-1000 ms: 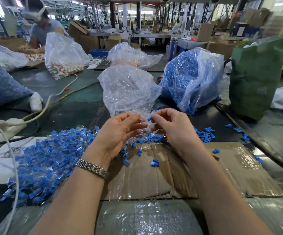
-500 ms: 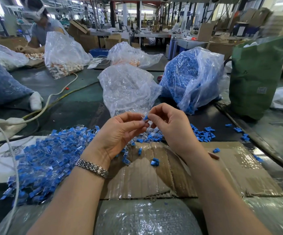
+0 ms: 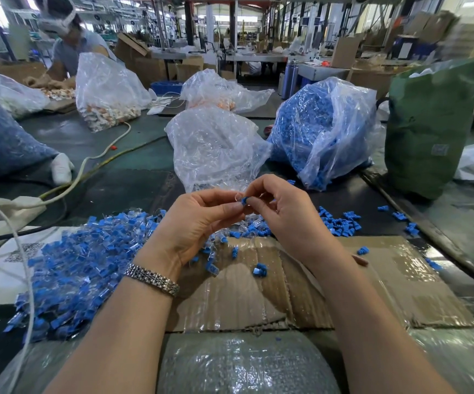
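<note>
My left hand (image 3: pixel 196 220) and my right hand (image 3: pixel 284 214) meet above the table, fingertips together. Between them they pinch a small blue plastic piece (image 3: pixel 243 200) joined to a clear plastic part. A large heap of blue-and-clear pieces (image 3: pixel 73 265) lies to the left on the table. Loose blue pieces (image 3: pixel 341 221) lie to the right, and a few sit on the taped cardboard sheet (image 3: pixel 386 282) under my hands. A silver watch band is on my left wrist.
Behind my hands stand a clear bag of clear parts (image 3: pixel 215 149) and a bag of blue parts (image 3: pixel 323 129). A green sack (image 3: pixel 429 123) stands at right. Cables (image 3: pixel 99 163) cross the left side. Another person (image 3: pixel 68 44) works at far left.
Both hands have risen from the pile on the cardboard, bringing the small blue piece and the clear part up together between the fingertips.
</note>
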Available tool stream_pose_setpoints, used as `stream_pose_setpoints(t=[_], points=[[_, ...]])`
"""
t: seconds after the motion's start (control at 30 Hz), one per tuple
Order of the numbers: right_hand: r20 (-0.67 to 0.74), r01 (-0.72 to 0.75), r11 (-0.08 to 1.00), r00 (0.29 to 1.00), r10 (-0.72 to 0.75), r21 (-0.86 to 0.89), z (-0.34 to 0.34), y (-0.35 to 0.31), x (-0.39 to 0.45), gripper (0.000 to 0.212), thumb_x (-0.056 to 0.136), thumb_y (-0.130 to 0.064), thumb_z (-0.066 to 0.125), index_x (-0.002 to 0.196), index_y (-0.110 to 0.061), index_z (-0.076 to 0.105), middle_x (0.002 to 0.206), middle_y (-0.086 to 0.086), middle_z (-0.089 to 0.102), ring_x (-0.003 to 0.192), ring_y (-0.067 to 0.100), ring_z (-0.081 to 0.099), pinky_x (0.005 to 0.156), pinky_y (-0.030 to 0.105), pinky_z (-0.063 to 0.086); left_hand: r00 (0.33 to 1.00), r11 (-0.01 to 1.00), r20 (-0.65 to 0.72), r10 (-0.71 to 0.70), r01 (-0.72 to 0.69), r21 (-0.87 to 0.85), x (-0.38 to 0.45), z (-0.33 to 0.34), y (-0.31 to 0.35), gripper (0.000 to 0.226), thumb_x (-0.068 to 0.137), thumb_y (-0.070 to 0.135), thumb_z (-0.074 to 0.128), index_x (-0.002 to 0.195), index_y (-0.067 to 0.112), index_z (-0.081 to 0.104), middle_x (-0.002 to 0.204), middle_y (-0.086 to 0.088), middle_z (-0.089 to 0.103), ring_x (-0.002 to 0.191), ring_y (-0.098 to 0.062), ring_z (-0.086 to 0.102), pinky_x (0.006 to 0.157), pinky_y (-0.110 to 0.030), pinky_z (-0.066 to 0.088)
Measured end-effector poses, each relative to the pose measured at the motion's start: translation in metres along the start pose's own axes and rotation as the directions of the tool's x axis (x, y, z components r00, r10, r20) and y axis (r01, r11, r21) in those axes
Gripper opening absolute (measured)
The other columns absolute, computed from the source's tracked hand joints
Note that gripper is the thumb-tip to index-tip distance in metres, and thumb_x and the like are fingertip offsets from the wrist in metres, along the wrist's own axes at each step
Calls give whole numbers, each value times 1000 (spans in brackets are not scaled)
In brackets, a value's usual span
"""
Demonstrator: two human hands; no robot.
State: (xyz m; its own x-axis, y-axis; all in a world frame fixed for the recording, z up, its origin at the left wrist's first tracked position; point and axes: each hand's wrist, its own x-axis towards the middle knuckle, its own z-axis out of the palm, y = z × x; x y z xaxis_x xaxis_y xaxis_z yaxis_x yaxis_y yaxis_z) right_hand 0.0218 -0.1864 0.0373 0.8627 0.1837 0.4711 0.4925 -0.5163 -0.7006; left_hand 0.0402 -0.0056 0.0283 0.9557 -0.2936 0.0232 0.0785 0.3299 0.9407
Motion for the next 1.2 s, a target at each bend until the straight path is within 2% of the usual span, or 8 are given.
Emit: stream_pose_setpoints(t=[0.27,0.37,0.43,0.53,0.67,0.8,1.03,1.2], points=[[-6,-4,1000,1000,3,-22,0,-2,-1,5,96,-13,67,98,-18,67,87,-9,65,77,4,59,71,17,48,1000,999,-2,19,-19,27,1,-2,-3,25,72,0,75,98,-1,76,105,-23,75,101,-33,74,80,-29,61],[21,-135,989,990,137,-64,-8,1,0,18,92,-32,71,105,-24,61,89,-11,65,80,1,60,69,14,47,1000,1000,0,12,-12,-1,0,-3,-3,24,73,1,75,97,-1,76,108,-24,74,103,-33,74,82,-29,61],[19,-310,897,943,333,-316,-19,8,-1,41,86,-50,73,111,-22,56,102,-7,61,92,10,59,75,21,48,1000,999,-24,19,-20,-32,1,-3,-3,27,74,0,74,100,-4,74,107,-26,74,103,-35,73,83,-29,61],[-1,-476,544,753,657,-691,-34,17,-8,73,76,-66,75,121,-12,53,128,11,52,118,30,52,95,43,47,997,995,-70,35,-42,-96,2,-2,-4,36,72,-3,74,107,-11,67,103,-28,73,99,-36,74,79,-28,61],[73,-414,464,679,730,-783,-39,16,-11,55,75,-60,79,70,-17,46,81,3,55,87,26,56,69,32,40,996,990,-82,41,-51,-132,3,-4,-3,34,74,-5,73,107,-10,65,105,-30,73,100,-36,74,79,-28,62],[71,-408,528,738,671,-744,-34,10,-11,38,78,-45,75,70,-16,52,70,1,53,63,16,51,50,31,30,996,991,-78,40,-50,-126,3,-5,-3,35,75,-4,73,109,-9,64,106,-30,72,102,-36,74,81,-29,62],[158,-488,683,740,654,-544,-36,17,-3,22,94,-24,59,77,-10,56,72,7,56,63,22,53,58,33,42,995,988,-92,49,-61,-138,4,-6,-4,31,77,-1,73,107,-3,69,105,-27,73,102,-34,74,77,-27,61],[464,-619,776,725,509,116,-36,4,-5,14,102,-12,55,103,1,60,80,11,68,72,23,72,69,39,61,994,991,-79,72,-81,-108,4,-4,-4,30,76,3,76,106,4,73,110,-17,75,107,-27,73,83,-29,60]])
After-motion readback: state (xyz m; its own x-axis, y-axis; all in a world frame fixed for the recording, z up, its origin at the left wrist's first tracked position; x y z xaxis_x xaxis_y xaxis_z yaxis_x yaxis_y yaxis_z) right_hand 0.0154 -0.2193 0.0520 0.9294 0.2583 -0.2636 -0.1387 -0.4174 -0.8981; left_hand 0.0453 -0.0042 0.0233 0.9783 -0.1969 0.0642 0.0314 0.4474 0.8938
